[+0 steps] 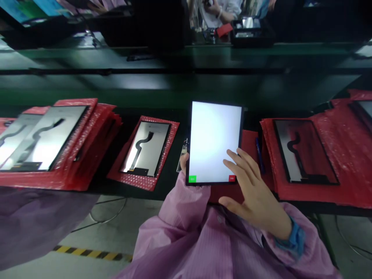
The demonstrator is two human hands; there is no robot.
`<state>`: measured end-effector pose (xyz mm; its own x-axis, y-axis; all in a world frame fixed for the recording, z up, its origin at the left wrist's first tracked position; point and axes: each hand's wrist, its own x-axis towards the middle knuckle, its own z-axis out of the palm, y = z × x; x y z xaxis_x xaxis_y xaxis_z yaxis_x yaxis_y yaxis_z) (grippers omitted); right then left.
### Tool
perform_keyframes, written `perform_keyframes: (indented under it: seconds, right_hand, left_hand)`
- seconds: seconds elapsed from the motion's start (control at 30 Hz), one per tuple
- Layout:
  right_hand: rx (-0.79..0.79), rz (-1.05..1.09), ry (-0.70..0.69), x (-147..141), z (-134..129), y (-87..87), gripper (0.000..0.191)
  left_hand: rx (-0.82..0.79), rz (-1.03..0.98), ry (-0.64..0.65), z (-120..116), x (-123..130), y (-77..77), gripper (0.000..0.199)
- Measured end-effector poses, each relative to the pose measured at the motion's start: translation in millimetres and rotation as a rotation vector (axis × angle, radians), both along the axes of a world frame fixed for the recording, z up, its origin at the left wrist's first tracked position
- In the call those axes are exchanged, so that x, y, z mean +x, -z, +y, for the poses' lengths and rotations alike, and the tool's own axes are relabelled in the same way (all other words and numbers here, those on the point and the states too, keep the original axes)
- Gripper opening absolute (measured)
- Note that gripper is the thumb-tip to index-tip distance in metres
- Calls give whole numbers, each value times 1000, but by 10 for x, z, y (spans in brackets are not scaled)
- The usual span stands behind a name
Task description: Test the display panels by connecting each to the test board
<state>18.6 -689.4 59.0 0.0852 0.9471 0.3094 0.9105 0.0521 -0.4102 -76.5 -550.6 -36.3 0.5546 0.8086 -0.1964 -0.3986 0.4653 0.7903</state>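
Observation:
A tablet point(215, 141) with a lit white screen is held up in front of me, a green box at its lower left corner and a red one at its lower right. My left hand point(184, 162) grips it from the left edge, with most of the fingers hidden behind it. Fingers spread, my right hand point(252, 190) hovers over or touches the lower right of the screen; contact cannot be made out. On red bubble wrap to the left lies a display panel point(154, 149) with a dark flex cable.
Stacked red bubble-wrap sheets with panels point(55, 135) stand at the left. Another panel point(302, 151) rests on red wrap at the right, beside a blue pen point(259, 155). A purple sleeve point(37, 221) reaches in at lower left. People's hands show beyond the rail.

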Motion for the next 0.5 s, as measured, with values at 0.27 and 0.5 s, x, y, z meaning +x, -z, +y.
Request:
perform_keyframes:
  seconds: [0.27,0.5]
  right_hand:
    - [87,-158,-104,103,76,-89,71]
    - [111,-205,12,238,645,-166,108]
  left_hand:
    - [-79,-135,71,-41,-36,-29,84]
    - [-80,-123,-19,27,33,-104,74]
